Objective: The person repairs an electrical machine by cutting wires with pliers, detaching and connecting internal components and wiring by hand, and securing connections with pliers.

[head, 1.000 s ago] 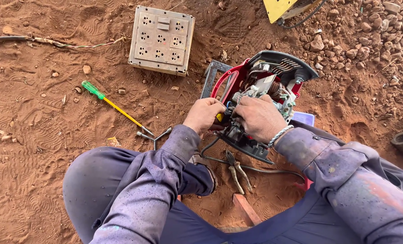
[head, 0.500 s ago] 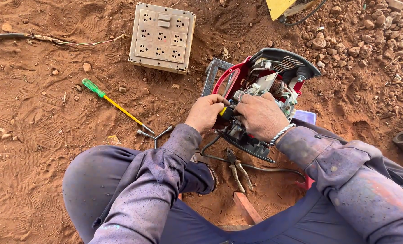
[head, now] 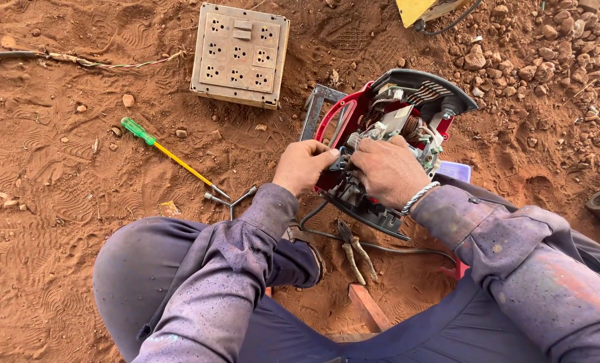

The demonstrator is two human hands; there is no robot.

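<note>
both hands, the left hand (head: 303, 167) and right hand (head: 388, 169), crowded the opened red machine (head: 397, 128), leaving little room inside. pliers (head: 355, 250) and a cable lay just below it. a screwdriver (head: 169, 153) and socket box (head: 240, 55) lay on the dirt to the left, with open ground between them; stones (head: 515, 40) cluttered the right.

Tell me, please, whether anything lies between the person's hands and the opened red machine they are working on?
Nothing visible does. The left hand and the right hand both rest directly on the exposed parts of the opened red machine. The screwdriver, pliers and socket board lie off to the sides on the dirt.
</note>
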